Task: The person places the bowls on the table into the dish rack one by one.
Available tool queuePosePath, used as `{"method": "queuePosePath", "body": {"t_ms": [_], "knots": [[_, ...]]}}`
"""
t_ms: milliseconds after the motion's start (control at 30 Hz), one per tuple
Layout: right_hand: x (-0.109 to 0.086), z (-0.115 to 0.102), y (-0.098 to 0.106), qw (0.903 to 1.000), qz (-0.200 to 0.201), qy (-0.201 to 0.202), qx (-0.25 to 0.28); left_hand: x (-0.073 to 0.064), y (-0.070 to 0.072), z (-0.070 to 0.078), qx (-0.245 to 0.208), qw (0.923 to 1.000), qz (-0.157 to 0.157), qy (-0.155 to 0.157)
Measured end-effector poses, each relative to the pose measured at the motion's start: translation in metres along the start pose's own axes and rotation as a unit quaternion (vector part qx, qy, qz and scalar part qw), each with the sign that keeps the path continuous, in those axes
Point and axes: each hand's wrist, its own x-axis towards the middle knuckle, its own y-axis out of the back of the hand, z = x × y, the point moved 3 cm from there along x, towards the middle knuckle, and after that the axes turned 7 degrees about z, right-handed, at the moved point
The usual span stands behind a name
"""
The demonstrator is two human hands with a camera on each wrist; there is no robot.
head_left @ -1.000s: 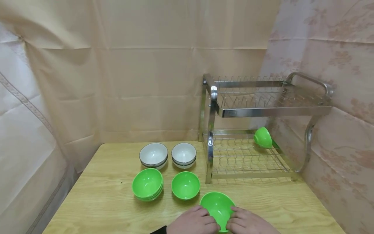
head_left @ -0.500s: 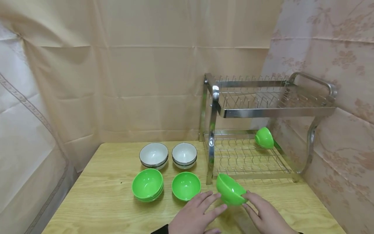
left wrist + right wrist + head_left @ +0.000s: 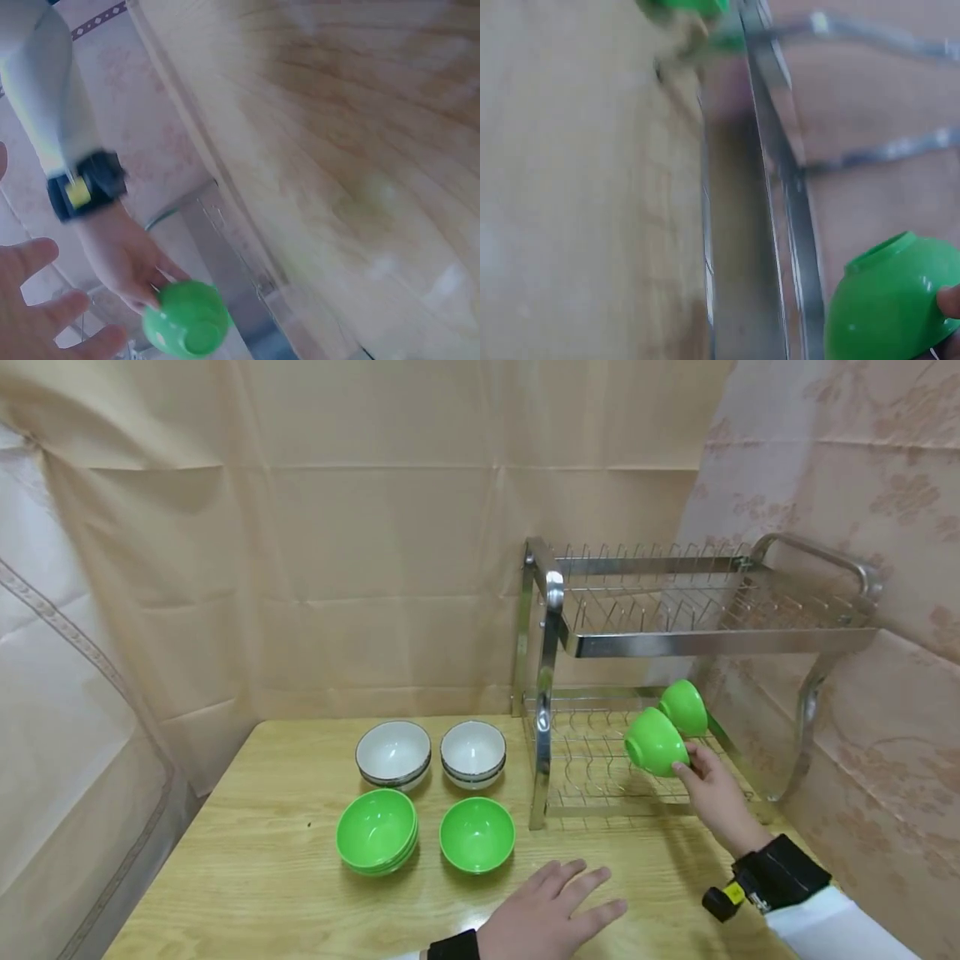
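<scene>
My right hand [image 3: 716, 797] grips a green bowl [image 3: 654, 743] by its rim, fingers on one side and thumb on the other. The bowl is tipped on its side over the lower tier of the metal dish rack [image 3: 705, 645], overlapping another green bowl [image 3: 683, 707] that leans there. In the right wrist view the held bowl [image 3: 892, 300] shows its foot ring, with fingertips at the right edge. My left hand [image 3: 551, 910] hovers near the table's front, fingers spread and holding nothing. Part of that hand [image 3: 45, 307] shows at the left in the left wrist view.
Green bowls [image 3: 377, 832] are stacked on the wooden table [image 3: 247, 860], with a green bowl [image 3: 477, 835] beside them. Behind stand two stacks of white dark-rimmed bowls, a larger one [image 3: 393, 752] and a smaller one [image 3: 473, 752]. The rack's upper tier [image 3: 675, 602] overhangs the lower.
The green bowl has gone from the table's front up and right to the rack's lower tier in my right hand. My left hand has let go of it and stayed near the front.
</scene>
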Motion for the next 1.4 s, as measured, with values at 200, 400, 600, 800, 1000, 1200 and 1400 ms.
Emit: {"method": "queuePosePath", "body": {"t_ms": [200, 400, 600, 800, 1000, 1200, 1400], "knots": [[0.048, 0.021, 0.006, 0.9999, 0.006, -0.012, -0.007, 0.011, -0.007, 0.009, 0.005, 0.9997, -0.018, -0.017], [0.081, 0.038, 0.001, 0.9987, 0.029, -0.027, -0.030, 0.010, -0.012, 0.009, 0.003, 0.9995, -0.028, -0.015], [0.101, 0.051, 0.006, 0.9976, 0.036, -0.031, -0.050, 0.010, -0.015, 0.009, -0.001, 0.9989, -0.046, -0.008], [0.116, 0.055, -0.001, 0.9987, 0.016, -0.034, -0.033, 0.008, -0.015, 0.007, 0.012, 0.9990, -0.044, -0.002], [0.123, 0.056, -0.009, 0.9984, 0.007, -0.034, -0.044, 0.007, -0.015, 0.007, 0.018, 0.9986, -0.049, 0.005], [0.125, 0.060, -0.008, 0.9943, -0.007, -0.043, -0.097, 0.008, -0.015, 0.007, 0.018, 0.9985, -0.051, 0.006], [0.125, 0.063, -0.007, 0.9900, -0.002, -0.024, -0.139, 0.009, -0.017, 0.006, 0.009, 0.9981, -0.061, 0.006]]}}
